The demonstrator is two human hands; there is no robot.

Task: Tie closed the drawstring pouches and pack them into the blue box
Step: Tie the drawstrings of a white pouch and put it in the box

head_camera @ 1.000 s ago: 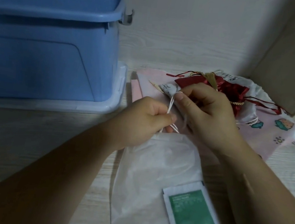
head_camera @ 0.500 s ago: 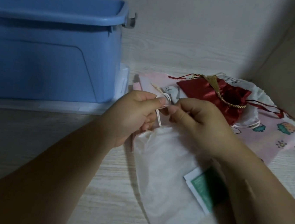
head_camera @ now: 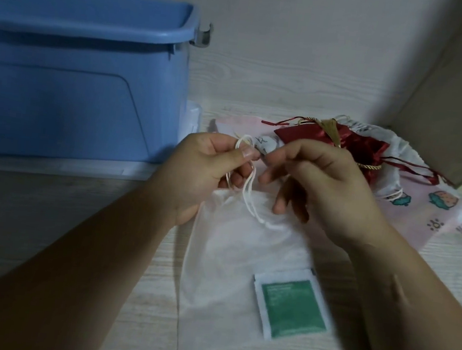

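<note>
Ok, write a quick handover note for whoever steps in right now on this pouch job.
Left hand: pinching the white pouch's cord in a loop.
Right hand: fingers open beside the cord, gripping nothing that shows.
White pouch: flat on the table, green sachet inside, not yet tied.
Red pouch and pink pouch: piled behind the hands, red one gaping open.
Blue box: back left; inside hidden.
Left: knot the white one, close the others, pack all.
</note>
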